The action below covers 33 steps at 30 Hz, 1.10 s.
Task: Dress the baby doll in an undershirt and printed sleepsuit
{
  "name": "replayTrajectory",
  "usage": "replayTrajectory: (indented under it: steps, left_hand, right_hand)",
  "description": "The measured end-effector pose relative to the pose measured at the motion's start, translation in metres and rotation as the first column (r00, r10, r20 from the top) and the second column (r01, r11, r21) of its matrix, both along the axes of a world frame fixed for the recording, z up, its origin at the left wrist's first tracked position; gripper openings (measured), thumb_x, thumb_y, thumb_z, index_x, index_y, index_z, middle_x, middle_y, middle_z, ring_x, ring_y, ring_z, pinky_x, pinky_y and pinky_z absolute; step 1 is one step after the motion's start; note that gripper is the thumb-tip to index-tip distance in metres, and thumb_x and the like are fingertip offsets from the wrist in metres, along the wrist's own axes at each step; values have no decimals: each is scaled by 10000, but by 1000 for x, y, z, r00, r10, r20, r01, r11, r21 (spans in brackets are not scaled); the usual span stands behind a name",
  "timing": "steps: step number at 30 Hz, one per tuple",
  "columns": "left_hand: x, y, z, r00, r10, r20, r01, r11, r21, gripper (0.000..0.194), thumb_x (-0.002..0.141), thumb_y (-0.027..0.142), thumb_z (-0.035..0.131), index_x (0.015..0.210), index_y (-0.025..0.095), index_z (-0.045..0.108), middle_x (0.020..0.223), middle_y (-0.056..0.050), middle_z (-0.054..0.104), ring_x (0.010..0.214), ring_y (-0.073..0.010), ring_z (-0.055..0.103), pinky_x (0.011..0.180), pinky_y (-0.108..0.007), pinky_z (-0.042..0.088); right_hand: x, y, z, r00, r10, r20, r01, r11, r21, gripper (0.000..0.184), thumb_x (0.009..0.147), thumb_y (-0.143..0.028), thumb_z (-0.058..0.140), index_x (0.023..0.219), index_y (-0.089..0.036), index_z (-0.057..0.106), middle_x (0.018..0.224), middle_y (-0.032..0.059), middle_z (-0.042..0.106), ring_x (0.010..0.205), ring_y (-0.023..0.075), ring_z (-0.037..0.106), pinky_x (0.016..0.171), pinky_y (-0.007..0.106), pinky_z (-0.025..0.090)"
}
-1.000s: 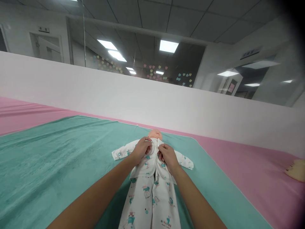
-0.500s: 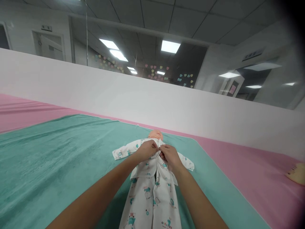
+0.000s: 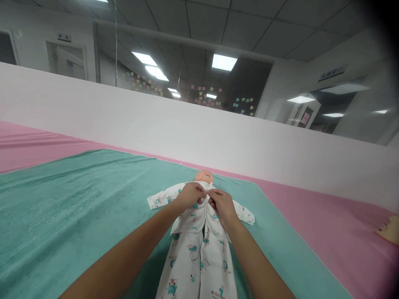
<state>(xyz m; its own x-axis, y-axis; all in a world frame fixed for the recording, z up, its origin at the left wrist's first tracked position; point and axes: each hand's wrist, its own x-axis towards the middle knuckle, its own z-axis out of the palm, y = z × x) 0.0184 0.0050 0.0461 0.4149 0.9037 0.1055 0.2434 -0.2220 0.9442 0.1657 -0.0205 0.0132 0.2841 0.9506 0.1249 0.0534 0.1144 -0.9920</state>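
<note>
A baby doll [image 3: 204, 176] lies on its back, dressed in a white printed jacket [image 3: 188, 222] and matching trousers [image 3: 187, 265]. Both jacket sleeves stretch out to the sides. At the upper chest, my left hand [image 3: 191, 195] pinches the left front edge of the jacket. My right hand [image 3: 222, 202] is closed on the opposite edge, its fingertips nearly meeting the left ones. Whatever fastener sits between the fingertips is too small to make out. Below the hands the jacket fronts part toward the hem.
A teal blanket [image 3: 93, 199] lies under the doll, over a pink sheet [image 3: 311, 211]. Behind runs a low white wall [image 3: 187, 128] topped by glass with reflections. A beige object [image 3: 389, 229] is partly visible at the right edge.
Both hands stay at the upper chest of the jacket, with only slight shifts of the fingers. The camera view has moved a little.
</note>
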Motion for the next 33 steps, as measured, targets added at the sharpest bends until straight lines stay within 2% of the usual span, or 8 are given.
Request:
replayTrajectory:
  steps: [3, 7, 11, 15, 18, 20, 24, 33]
  left_hand:
    - [-1, 0, -1, 997, -34, 74, 39, 997, -68, 137, 667, 288, 566, 697, 160, 603, 536, 11, 570, 388, -52, 387, 357, -162, 241]
    - [-2, -1, -1, 994, -17, 110, 28, 995, -101, 130, 670, 279, 557, 707, 162, 598, 562, 9, 581, 388, -51, 384, 344, -161, 224]
    - [0, -7, 2, 992, 20, 122, -14, 999, -47, 82, 678, 223, 532, 677, 154, 576, 530, 14, 568, 407, -50, 418, 392, -156, 283]
    - [4, -12, 5, 993, 87, 79, -89, 996, 23, 50, 681, 181, 511, 657, 152, 544, 518, 10, 567, 474, -76, 495, 455, -166, 344]
    - [6, -11, 4, 990, 137, 39, -140, 987, 82, 66, 699, 200, 500, 670, 156, 539, 509, 13, 566, 477, -83, 497, 460, -173, 341]
    - [7, -9, 2, 990, 140, 35, -143, 984, 105, 85, 709, 224, 502, 671, 157, 539, 501, 16, 563, 463, -81, 484, 455, -176, 333]
    - [7, -5, -1, 994, 94, 50, -98, 993, 70, 123, 712, 267, 521, 661, 157, 542, 493, 20, 558, 440, -77, 466, 455, -182, 335]
    - [6, -12, 1, 987, 158, 18, -159, 979, 126, 120, 709, 255, 498, 678, 156, 558, 540, 7, 600, 527, -103, 532, 515, -195, 365]
  right_hand:
    - [-3, -1, 1, 1000, -15, -17, 16, 1000, 1, 325, 625, -429, 644, 789, -149, 659, 539, -1, 545, 426, 74, 411, 395, 201, 285]
    - [-3, -3, 3, 1000, 12, -29, -11, 1000, 23, 323, 626, -415, 659, 807, -148, 670, 549, 0, 547, 456, 75, 424, 431, 202, 318]
    - [0, -4, 2, 997, 65, -46, -62, 996, 60, 323, 614, -410, 682, 799, -144, 679, 566, -1, 555, 494, 75, 443, 489, 208, 359]
    - [1, -4, 2, 997, 68, -40, -66, 997, 41, 337, 604, -417, 687, 795, -139, 679, 561, 0, 563, 483, 75, 442, 486, 214, 356]
    - [2, -4, 3, 997, 73, -33, -72, 997, 29, 339, 607, -415, 687, 783, -125, 676, 571, 13, 567, 494, 82, 453, 490, 217, 365]
    - [2, -5, 4, 994, 99, -44, -98, 995, 30, 320, 622, -412, 676, 766, -127, 674, 585, 19, 570, 516, 88, 470, 503, 216, 380]
    - [4, -6, 7, 986, 153, -68, -151, 988, 34, 289, 646, -399, 654, 763, -135, 666, 611, 26, 578, 556, 103, 500, 530, 217, 407]
    - [5, -5, 5, 989, 144, 25, -145, 989, 33, 258, 641, -376, 651, 746, -141, 638, 540, 0, 556, 458, 66, 417, 441, 192, 316]
